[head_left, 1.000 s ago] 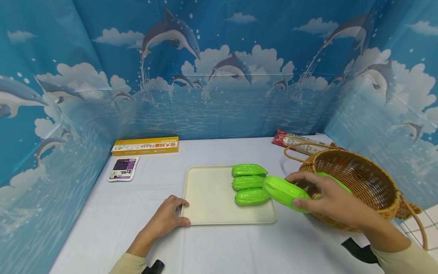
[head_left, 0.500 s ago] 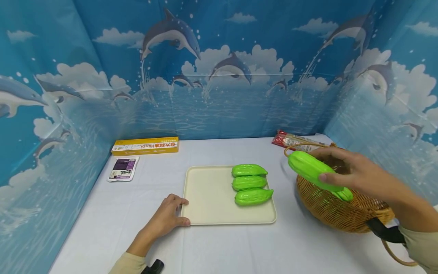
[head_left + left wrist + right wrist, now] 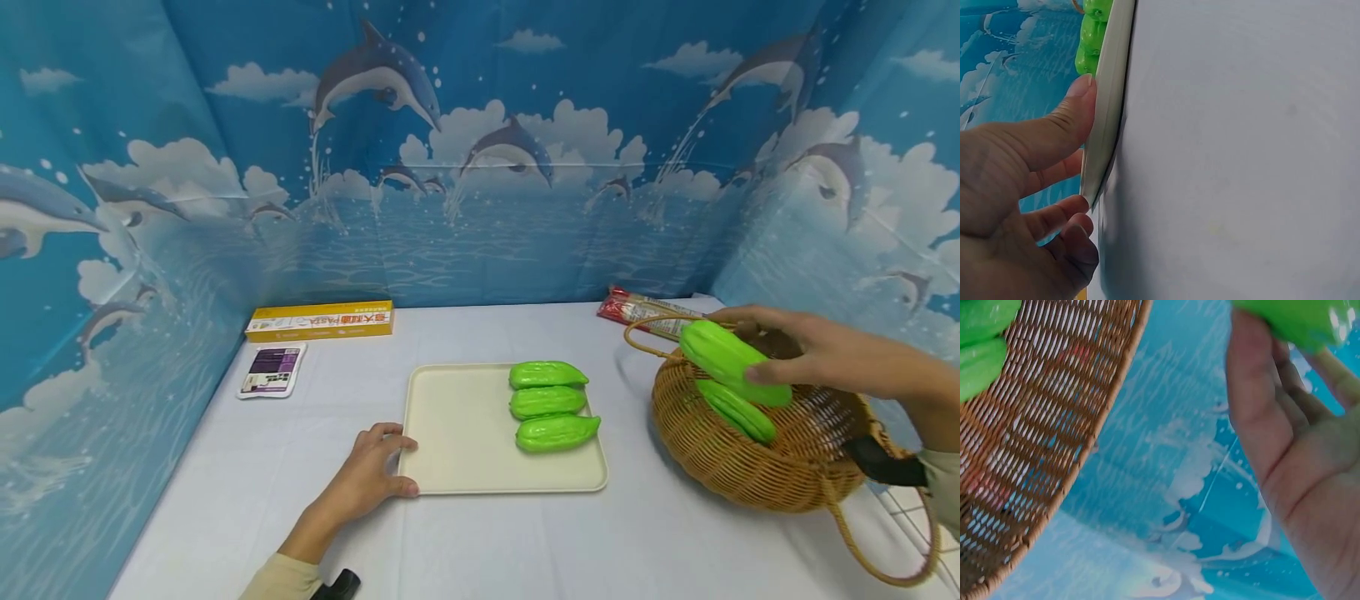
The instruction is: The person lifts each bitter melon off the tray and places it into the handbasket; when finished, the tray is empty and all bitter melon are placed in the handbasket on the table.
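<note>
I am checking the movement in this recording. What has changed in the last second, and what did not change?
The right hand, gripping a green gourd, carried it away from the tray, up and right, over the basket where another gourd lies. The left hand stayed on the tray's corner; the three gourds on it did not move.

Bright green gourd; brown woven basket; cream tray; blue dolphin-print backdrop.
</note>
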The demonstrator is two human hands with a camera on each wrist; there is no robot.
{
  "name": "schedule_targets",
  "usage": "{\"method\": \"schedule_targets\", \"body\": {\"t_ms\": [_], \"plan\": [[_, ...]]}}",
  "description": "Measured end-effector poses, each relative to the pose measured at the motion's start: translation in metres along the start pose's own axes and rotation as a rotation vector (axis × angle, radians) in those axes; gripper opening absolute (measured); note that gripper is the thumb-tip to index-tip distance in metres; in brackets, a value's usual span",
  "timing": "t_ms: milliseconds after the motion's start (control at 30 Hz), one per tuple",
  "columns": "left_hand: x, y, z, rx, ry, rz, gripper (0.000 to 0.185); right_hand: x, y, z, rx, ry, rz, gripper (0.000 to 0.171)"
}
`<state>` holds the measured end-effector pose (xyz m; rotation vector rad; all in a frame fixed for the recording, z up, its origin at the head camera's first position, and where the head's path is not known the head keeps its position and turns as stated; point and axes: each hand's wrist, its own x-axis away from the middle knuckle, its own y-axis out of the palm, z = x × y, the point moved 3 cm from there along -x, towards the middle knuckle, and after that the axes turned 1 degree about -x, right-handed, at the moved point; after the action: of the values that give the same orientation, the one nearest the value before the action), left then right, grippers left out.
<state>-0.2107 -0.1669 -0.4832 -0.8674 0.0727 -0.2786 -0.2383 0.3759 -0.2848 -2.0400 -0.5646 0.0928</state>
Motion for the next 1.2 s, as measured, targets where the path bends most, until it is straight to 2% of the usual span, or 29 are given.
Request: {"method": "schedule_targets", "body": {"t_ms": [167, 367, 600, 900, 1067, 1200], "plan": [[0.0, 0.001, -0.001, -0.011, 0.005, 0.001, 0.057, -0.003, -0.003, 0.017, -0.072, -0.014, -0.107, 0.078], [0.0, 0.001, -0.002, -0.011, 0.008, -0.004, 0.054, -0.008, -0.007, 0.039, -0.096, 0.048, -0.156, 0.08], [0.0, 0.001, -0.002, -0.007, 0.016, 0.003, 0.049, -0.013, -0.006, 0.056, -0.17, 0.043, -0.256, 0.078], [0.0, 0.001, -0.001, -0.001, 0.019, 0.001, 0.049, -0.022, 0.007, 0.066, -0.262, 0.146, -0.448, 0.086], [0.0, 0.001, 0.0, -0.003, 0.021, -0.003, 0.05, -0.028, 0.011, 0.063, -0.253, 0.149, -0.471, 0.087], [0.001, 0.001, 0.0, -0.001, 0.024, -0.01, 0.051, -0.033, 0.014, 0.061, -0.288, 0.174, -0.502, 0.089]]}}
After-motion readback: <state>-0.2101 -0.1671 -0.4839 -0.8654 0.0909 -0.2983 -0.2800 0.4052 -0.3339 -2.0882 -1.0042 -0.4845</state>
